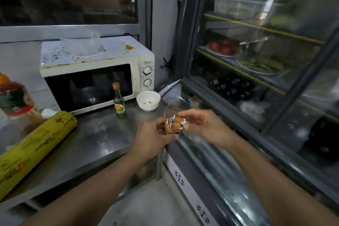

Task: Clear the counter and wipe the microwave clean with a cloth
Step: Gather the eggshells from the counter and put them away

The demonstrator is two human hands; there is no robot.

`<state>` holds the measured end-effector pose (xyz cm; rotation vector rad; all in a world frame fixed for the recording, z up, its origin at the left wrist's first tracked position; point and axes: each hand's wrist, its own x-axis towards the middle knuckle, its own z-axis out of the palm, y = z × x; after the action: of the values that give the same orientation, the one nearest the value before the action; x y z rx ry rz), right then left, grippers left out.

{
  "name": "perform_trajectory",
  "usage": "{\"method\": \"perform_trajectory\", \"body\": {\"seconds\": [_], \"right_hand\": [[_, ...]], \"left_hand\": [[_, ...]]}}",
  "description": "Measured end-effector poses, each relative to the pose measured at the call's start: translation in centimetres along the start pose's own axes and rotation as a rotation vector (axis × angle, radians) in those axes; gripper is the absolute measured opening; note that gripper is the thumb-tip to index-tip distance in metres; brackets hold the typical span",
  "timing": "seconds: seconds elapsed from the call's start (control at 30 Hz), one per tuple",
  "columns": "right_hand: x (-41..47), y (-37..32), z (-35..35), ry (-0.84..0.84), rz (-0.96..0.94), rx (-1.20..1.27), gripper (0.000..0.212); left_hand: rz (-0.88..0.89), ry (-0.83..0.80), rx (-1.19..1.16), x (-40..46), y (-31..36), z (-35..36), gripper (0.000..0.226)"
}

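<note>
Left hand point(154, 135): curling round a stack of nested eggshells point(174, 124), gripping it from below and the side, just past the right edge of the surface point(95, 141).
Right hand point(203, 124): fingertips pinching the top of the same eggshells, so both hands are meeting on the stack.
Microwave point(95, 71): sitting at the back of the surface, door closed, its top showing orange spatter; a clear plastic container point(82, 44) is resting on it.
Bowl point(148, 100): white, stained inside, standing just beside the microwave's lower right corner.
Bottle point(119, 102): small, cork-topped, standing upright before the microwave door.
Roll point(34, 148): yellow, lying diagonally at left.
Sauce bottle point(12, 95): standing at the far left.
Cloth: not appearing anywhere in view.
</note>
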<state>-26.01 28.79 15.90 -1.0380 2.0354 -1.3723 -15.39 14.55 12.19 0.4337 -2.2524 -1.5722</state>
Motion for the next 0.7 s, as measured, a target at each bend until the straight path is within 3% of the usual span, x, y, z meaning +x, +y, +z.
{"method": "perform_trajectory", "body": {"seconds": [0.37, 0.7], "right_hand": [[-14.5, -1.9, 0.4, 0.320, 0.120, 0.006, 0.026], [-32.3, -3.0, -1.9, 0.612, 0.284, -0.043, 0.042]], "left_hand": [[0.116, -0.361, -0.052, -6.7, 3.2, 4.7, 0.036], [0.247, -0.702, -0.029, -15.1, 8.7, 15.3, 0.037]]}}
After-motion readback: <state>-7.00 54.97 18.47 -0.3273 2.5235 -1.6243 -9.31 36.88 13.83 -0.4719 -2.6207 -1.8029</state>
